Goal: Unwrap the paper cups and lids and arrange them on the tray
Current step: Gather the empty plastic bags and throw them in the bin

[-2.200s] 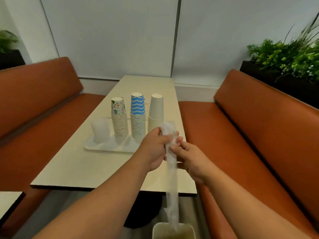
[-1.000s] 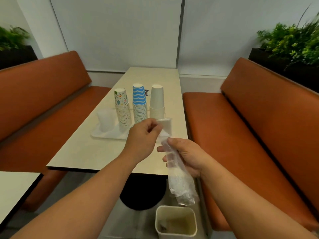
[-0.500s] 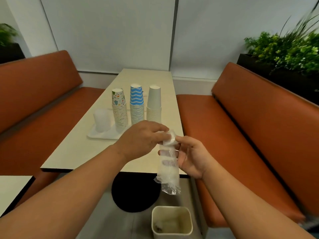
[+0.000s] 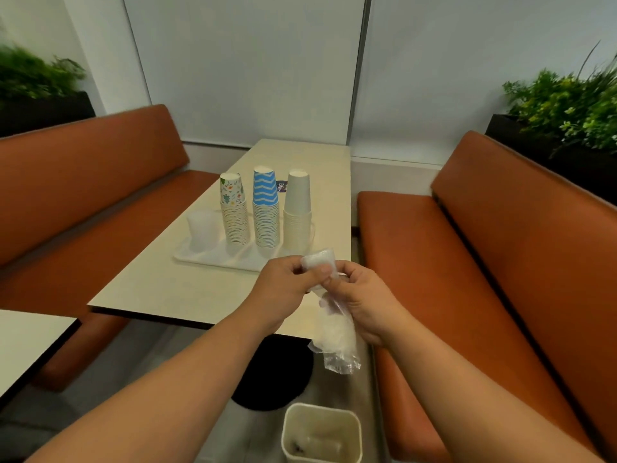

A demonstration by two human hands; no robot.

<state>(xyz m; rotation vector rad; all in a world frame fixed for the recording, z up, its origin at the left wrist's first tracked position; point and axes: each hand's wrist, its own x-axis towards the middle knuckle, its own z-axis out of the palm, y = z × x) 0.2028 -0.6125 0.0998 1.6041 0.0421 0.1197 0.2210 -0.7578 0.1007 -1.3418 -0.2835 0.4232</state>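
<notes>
Wrapper (image 4: 335,332) hangs over the table's (image 4: 187,289) near edge; my left hand (image 4: 283,289) pinches its top, my right hand (image 4: 362,302) grips lower. Beyond, I see three cup stacks (image 4: 266,208) on the tray (image 4: 213,257). A bin (image 4: 322,432) sits below.

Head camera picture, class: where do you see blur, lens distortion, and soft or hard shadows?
Head view: the left plant is smeared by motion blur, and the right plant less so; the wide lens bows the benches and stretches the forearms at the lower edge; the light is soft and even, with only faint shadows under the cup stacks on the tray; no strong glare.
</notes>
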